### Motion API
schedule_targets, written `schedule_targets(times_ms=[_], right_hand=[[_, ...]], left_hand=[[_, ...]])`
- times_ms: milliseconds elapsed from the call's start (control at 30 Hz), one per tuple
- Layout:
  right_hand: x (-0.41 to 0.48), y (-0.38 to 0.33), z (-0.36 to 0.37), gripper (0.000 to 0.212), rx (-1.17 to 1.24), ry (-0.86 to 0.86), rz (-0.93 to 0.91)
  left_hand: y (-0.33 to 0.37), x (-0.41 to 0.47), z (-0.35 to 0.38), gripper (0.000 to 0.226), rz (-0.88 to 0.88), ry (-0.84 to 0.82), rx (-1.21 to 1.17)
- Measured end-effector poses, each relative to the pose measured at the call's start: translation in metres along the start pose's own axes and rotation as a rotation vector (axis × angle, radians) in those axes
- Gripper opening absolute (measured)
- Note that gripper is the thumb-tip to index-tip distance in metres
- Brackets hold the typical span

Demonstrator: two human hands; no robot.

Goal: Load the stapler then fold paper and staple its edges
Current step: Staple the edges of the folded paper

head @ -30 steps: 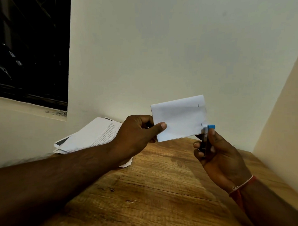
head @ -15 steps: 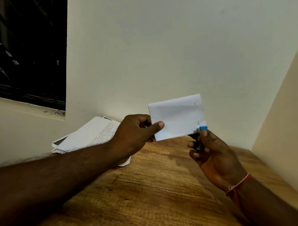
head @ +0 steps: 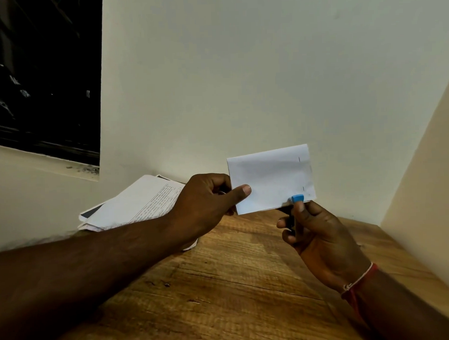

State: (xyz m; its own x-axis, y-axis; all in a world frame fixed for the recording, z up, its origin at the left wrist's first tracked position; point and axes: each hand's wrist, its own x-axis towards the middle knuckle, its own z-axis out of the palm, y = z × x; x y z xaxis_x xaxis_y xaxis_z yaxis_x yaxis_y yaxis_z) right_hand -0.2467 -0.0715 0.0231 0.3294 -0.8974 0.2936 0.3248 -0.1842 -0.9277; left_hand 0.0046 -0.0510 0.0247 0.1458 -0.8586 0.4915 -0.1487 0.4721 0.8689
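Observation:
My left hand (head: 209,195) holds a folded white paper (head: 269,178) upright above the table, pinched at its left edge between thumb and fingers. Two staples show along the paper's right edge, one high and one low. My right hand (head: 319,232) grips a small stapler (head: 297,199) with a blue tip and a dark body. The stapler's tip overlaps the paper's bottom edge, a little left of the lower right corner. Most of the stapler's body is hidden inside my fingers.
A loose stack of printed papers (head: 133,203) lies on the wooden table (head: 222,284) at the back left, against the wall. White walls close the table at the back and on the right. A dark window (head: 42,74) is at the upper left.
The stapler has moved left along the paper's bottom edge, from the lower right corner to a spot further in. The paper has stayed in my left hand.

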Motion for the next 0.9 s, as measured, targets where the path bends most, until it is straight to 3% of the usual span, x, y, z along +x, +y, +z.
schedule_targets(times_ms=[67, 167, 267, 333, 567, 700, 767, 900], right_hand=[[0.0, 0.002, -0.001, 0.038, -0.141, -0.035, -0.02], [-0.004, 0.006, -0.002, 0.037, -0.631, -0.025, -0.055], [-0.006, 0.013, 0.0, 0.028, -1.092, -0.175, -0.033], [-0.005, 0.018, 0.001, 0.03, -1.225, -0.246, -0.048], [-0.006, 0.018, 0.005, 0.04, -1.225, -0.207, -0.022], [-0.01, 0.018, 0.021, 0.029, -0.905, -0.04, -0.033], [-0.011, 0.017, 0.031, 0.02, -0.698, 0.039, -0.053], [-0.012, 0.012, 0.038, 0.016, -0.541, 0.082, -0.106]], left_hand=[[0.003, 0.0, -0.002, 0.019, 0.012, 0.019, 0.003], [0.003, 0.003, -0.005, 0.024, -0.005, 0.059, -0.031], [-0.001, 0.007, -0.007, 0.03, -0.042, 0.059, -0.085], [-0.003, 0.008, -0.006, 0.033, -0.055, 0.059, -0.099], [-0.007, 0.008, -0.001, 0.03, -0.146, 0.024, -0.178], [-0.005, 0.004, 0.003, 0.045, -0.259, -0.013, -0.307], [0.0, 0.0, 0.007, 0.043, -0.327, -0.024, -0.377], [0.003, -0.009, 0.015, 0.035, -0.4, -0.041, -0.419]])
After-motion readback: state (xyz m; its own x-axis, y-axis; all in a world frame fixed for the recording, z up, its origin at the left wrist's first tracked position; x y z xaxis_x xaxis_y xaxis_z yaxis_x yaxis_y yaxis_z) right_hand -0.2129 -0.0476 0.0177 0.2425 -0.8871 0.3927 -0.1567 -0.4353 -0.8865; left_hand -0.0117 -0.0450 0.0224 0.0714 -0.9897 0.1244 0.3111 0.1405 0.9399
